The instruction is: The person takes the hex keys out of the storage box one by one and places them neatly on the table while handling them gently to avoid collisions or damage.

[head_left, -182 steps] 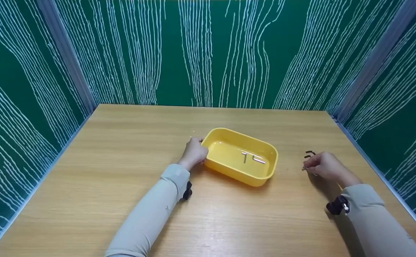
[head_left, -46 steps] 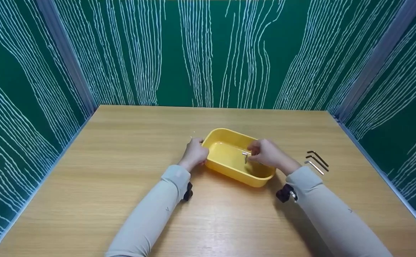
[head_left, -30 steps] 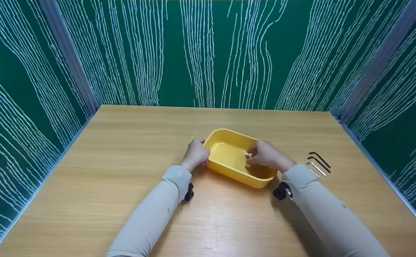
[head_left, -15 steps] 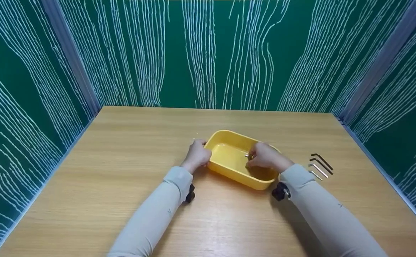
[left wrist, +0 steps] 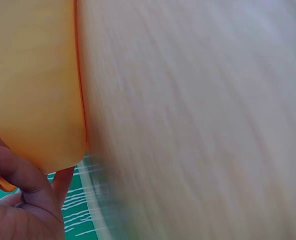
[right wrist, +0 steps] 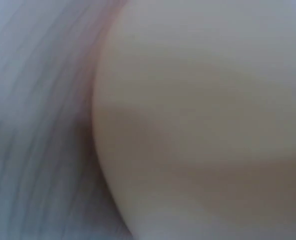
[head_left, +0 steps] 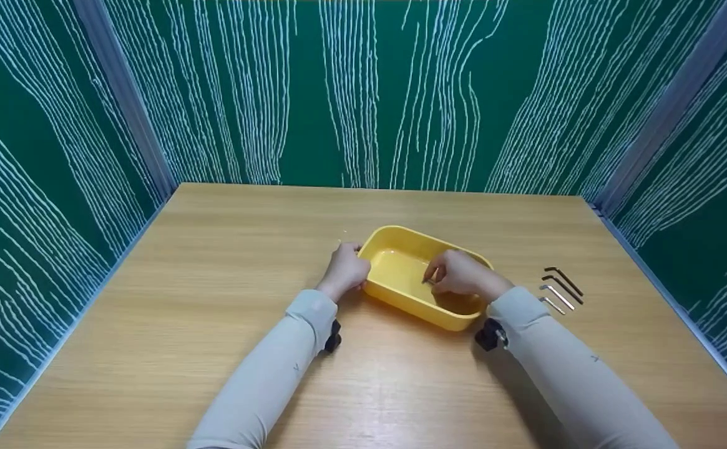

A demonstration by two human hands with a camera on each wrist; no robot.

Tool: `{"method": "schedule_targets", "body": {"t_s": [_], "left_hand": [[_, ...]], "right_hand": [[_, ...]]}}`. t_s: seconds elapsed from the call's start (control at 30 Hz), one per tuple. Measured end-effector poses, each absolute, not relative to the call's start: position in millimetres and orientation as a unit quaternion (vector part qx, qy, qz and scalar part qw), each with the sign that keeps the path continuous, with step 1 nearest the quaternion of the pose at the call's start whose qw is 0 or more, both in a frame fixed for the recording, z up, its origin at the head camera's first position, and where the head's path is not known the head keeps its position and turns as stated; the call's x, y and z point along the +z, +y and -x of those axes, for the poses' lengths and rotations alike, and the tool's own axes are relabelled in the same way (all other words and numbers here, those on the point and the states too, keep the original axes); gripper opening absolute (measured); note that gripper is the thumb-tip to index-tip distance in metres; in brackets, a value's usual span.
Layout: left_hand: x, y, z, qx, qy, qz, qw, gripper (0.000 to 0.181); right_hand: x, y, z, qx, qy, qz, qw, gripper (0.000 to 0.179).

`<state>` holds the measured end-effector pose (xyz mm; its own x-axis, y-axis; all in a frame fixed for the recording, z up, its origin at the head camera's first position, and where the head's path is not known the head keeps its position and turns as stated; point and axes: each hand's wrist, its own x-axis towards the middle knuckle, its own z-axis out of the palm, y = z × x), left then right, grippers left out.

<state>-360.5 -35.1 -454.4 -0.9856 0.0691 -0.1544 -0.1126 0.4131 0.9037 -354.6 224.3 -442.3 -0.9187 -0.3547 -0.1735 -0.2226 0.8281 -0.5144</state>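
Observation:
My left hand point(head_left: 346, 268) grips the left end of a yellow plastic bin point(head_left: 394, 297). In the left wrist view its fingers curl at the bin's rim, below the yellow wall point(left wrist: 38, 85). My right hand point(head_left: 460, 272) reaches down inside the bin, thumb and fingers pinching a small silver hex key point(head_left: 427, 282). Only the key's tip shows; the fingers hide the rest. A blurred bin wall point(right wrist: 202, 110) fills most of the right wrist view, and the right hand is not seen there.
On the table point(head_left: 263, 249), right of the bin, several L-shaped hex keys point(head_left: 563, 289) lie side by side, dark ones behind, silver ones in front. The right forearm passes close to them. Green panels with white lines point(head_left: 313, 93) enclose the back and sides.
Six seconds ago my right hand was at the table keys, and two keys lay in the bin. It has since entered the bin and taken hold of a key. My left hand keeps its grip.

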Motion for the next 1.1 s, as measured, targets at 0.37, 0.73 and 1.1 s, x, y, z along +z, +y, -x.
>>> {"method": "schedule_targets", "body": {"t_s": [0.37, 0.73, 1.1], "left_hand": [[-454.1, -33.6, 362.3, 0.536, 0.838, 0.023, 0.094, 0.053], [-454.0, -33.2, 361.3, 0.540, 0.836, 0.019, 0.093, 0.050], [-456.0, -35.4, 362.5, 0.544, 0.836, -0.002, 0.076, 0.050]], "right_hand": [[-441.4, 225.5, 351.6, -0.255, 0.943, 0.155, 0.145, 0.026], [-444.0, 226.6, 351.3, -0.267, 0.942, 0.145, 0.145, 0.020], [-439.2, 224.0, 349.6, -0.260, 0.944, 0.167, 0.111, 0.013]]}}
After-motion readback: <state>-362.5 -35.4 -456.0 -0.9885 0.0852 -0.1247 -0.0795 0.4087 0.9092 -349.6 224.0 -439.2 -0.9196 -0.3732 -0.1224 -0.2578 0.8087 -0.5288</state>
